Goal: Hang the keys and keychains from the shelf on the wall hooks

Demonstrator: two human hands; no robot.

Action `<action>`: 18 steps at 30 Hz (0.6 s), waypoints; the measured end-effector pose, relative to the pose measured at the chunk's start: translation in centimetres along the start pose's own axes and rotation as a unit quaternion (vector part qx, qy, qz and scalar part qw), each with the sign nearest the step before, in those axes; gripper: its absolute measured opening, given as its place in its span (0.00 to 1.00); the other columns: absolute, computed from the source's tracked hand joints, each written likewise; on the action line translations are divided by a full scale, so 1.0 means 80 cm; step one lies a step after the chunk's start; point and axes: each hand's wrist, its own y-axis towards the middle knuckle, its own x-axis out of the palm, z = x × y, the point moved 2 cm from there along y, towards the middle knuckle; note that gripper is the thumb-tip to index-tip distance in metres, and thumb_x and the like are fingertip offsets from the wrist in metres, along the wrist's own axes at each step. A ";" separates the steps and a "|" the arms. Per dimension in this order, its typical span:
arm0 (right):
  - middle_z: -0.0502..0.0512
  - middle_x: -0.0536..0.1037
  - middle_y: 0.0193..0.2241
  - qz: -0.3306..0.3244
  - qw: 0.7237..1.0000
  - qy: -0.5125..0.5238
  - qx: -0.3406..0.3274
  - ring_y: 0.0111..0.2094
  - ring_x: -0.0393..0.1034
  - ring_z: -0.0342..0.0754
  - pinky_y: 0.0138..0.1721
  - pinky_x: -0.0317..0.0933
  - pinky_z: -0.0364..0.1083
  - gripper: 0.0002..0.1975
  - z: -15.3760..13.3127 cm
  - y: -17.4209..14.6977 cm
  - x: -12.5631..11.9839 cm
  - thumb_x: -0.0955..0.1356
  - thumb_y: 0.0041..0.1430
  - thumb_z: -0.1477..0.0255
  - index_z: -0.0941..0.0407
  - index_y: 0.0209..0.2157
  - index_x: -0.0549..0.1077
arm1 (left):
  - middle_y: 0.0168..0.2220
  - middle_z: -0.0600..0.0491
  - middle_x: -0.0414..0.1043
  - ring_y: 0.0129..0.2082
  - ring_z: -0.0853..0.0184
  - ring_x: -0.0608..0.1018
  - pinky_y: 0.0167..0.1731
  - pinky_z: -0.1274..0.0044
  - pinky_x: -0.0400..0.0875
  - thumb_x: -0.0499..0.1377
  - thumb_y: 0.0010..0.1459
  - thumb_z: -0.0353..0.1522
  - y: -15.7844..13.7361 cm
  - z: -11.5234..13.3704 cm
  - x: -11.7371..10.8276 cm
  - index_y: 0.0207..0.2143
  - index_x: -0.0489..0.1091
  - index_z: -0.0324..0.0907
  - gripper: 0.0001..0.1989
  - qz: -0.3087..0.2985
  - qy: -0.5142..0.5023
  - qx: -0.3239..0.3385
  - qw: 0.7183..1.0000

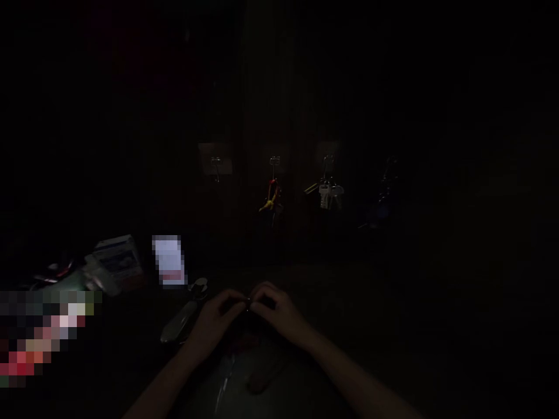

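A: Taking the small glinting object as the dial's centre, what is found nearest?

B: A narrow shiny strip, between six and seven o'clock, on what is taken to be the tabletop. Its kind cannot be told in this darkness.

A: How is the centre object held?

B: By the left hand and the right hand together, each pinched on it at thumb and fingertips. What it is cannot be made out. Both sides are presumably gripped for steadiness and fine control.

A: And beyond?

B: A glossy elongated object is seen between eight and nine, just beside the left forearm, perhaps kept within reach. A bright rectangle, blurred, is seen at ten; a printed box is set farther out, to its left.

A: Farthest?

B: Keys are hung near one o'clock and a yellow-and-red cord near twelve, probably so that each can be found separately.
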 end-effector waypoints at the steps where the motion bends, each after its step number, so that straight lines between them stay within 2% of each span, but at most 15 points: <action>1: 0.51 0.72 0.33 -0.001 1.000 0.000 -0.004 0.37 0.67 0.45 0.42 0.60 0.44 0.07 -0.002 0.000 0.000 0.66 0.55 0.68 0.55 0.27 0.70 | 0.34 0.55 0.75 0.37 0.64 0.76 0.40 0.74 0.69 0.54 0.53 0.38 0.000 0.001 -0.001 0.32 0.71 0.45 0.09 0.005 0.015 0.001 1.000; 4: 0.51 0.72 0.33 0.016 1.000 -0.005 -0.006 0.38 0.68 0.45 0.42 0.60 0.45 0.07 -0.004 0.000 -0.006 0.65 0.57 0.67 0.55 0.28 0.70 | 0.33 0.55 0.75 0.37 0.64 0.76 0.41 0.74 0.69 0.54 0.53 0.38 0.002 0.006 -0.007 0.30 0.70 0.45 0.09 0.020 0.034 0.006 0.999; 8: 0.52 0.73 0.32 0.047 0.998 -0.022 0.018 0.37 0.68 0.46 0.42 0.60 0.45 0.08 0.011 0.003 -0.019 0.64 0.57 0.67 0.55 0.30 0.70 | 0.44 0.53 0.74 0.45 0.61 0.74 0.46 0.71 0.66 0.56 0.52 0.39 0.009 0.025 -0.028 0.28 0.71 0.44 0.09 0.053 0.010 -0.024 0.998; 12: 0.52 0.73 0.31 0.062 0.996 -0.041 0.038 0.36 0.68 0.47 0.40 0.61 0.46 0.08 0.037 0.006 -0.028 0.63 0.57 0.66 0.55 0.29 0.69 | 0.48 0.49 0.73 0.42 0.60 0.76 0.39 0.71 0.70 0.55 0.53 0.44 0.024 0.061 -0.057 0.29 0.69 0.43 0.14 0.109 -0.066 -0.049 0.991; 15: 0.51 0.73 0.30 0.058 0.995 -0.071 0.041 0.35 0.68 0.47 0.39 0.61 0.46 0.08 0.046 0.007 -0.028 0.63 0.57 0.68 0.55 0.28 0.69 | 0.47 0.50 0.74 0.45 0.61 0.75 0.43 0.71 0.68 0.57 0.52 0.42 0.043 0.092 -0.082 0.30 0.69 0.43 0.12 0.192 -0.070 0.029 0.978; 18: 0.52 0.73 0.30 0.038 0.993 -0.108 0.037 0.35 0.68 0.47 0.39 0.61 0.45 0.07 0.044 0.006 -0.025 0.62 0.57 0.70 0.55 0.28 0.69 | 0.44 0.51 0.75 0.45 0.61 0.75 0.47 0.70 0.66 0.60 0.49 0.40 0.064 0.120 -0.103 0.29 0.70 0.42 0.11 0.273 -0.047 0.129 0.952</action>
